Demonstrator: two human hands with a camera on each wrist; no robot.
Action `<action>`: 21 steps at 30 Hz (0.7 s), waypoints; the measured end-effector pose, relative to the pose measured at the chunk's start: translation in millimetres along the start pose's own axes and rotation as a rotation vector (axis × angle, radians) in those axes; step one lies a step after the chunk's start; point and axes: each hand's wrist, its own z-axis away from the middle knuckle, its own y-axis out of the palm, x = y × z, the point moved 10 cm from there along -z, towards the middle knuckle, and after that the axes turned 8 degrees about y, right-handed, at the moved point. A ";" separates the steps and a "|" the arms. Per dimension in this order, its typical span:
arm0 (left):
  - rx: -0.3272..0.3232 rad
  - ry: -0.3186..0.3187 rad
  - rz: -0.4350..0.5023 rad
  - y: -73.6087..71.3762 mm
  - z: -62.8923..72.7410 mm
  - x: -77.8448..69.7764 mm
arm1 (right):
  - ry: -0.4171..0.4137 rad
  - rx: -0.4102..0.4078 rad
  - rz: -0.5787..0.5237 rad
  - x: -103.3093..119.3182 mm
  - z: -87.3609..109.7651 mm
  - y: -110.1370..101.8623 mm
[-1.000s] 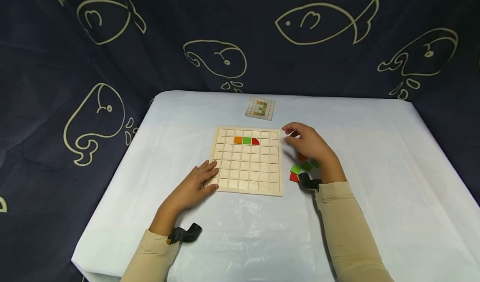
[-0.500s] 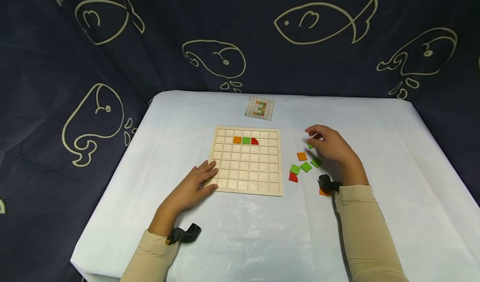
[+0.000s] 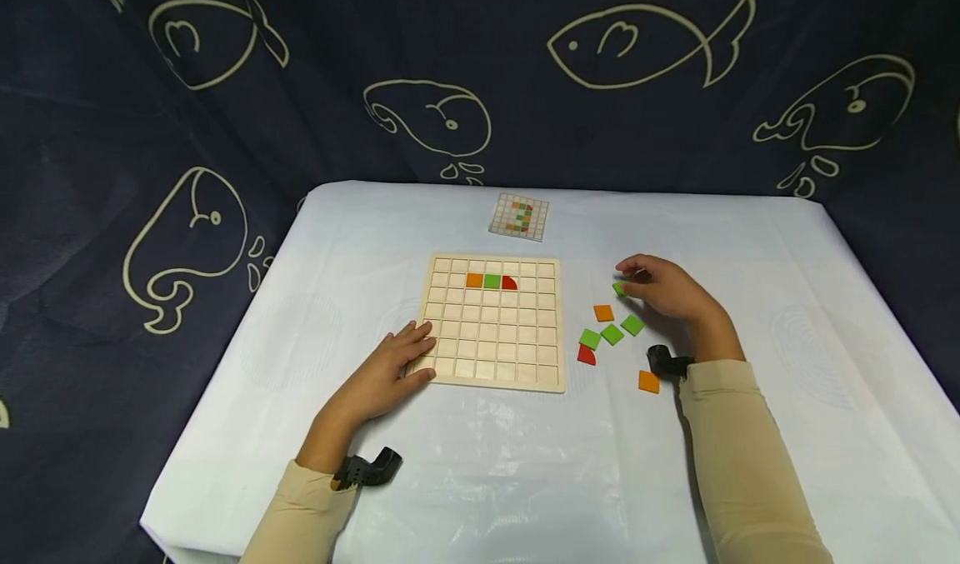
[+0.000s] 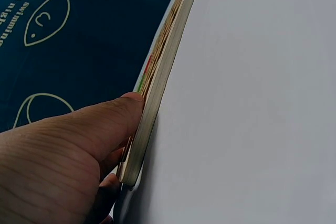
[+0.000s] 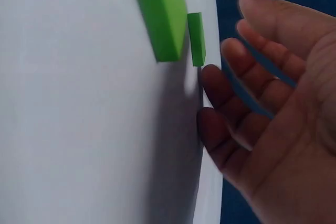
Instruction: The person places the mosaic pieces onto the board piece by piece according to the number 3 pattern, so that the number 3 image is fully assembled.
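Observation:
A wooden grid board lies on the table, with an orange square tile, a green square tile and a red quarter-round tile in its second row from the back. My left hand rests on the board's front left corner, fingers spread; in the left wrist view the thumb lies along the edge. Right of the board, my right hand hovers at a loose green tile, partly hidden by the fingers. The right wrist view shows its thumb and fingers apart, holding nothing.
Several loose tiles lie right of the board: an orange one, green ones, a red quarter-round and another orange one. A pattern card lies behind the board. A dark cloth hangs behind the table.
My right hand has moved right, from the board's right edge to the farthest loose green tile. The left hand stays where it was on the board.

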 end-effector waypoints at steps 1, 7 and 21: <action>0.003 -0.004 0.001 0.1 0.0 0.6 | -0.004 0.010 -0.002 -1.0 -0.5 1.0; 0.004 -0.003 0.001 0.5 0.1 1.2 | -0.015 0.036 -0.014 -8.0 -3.0 4.0; 0.000 -0.004 0.008 -0.7 0.4 1.3 | 0.013 0.018 -0.055 -19.5 -4.2 6.0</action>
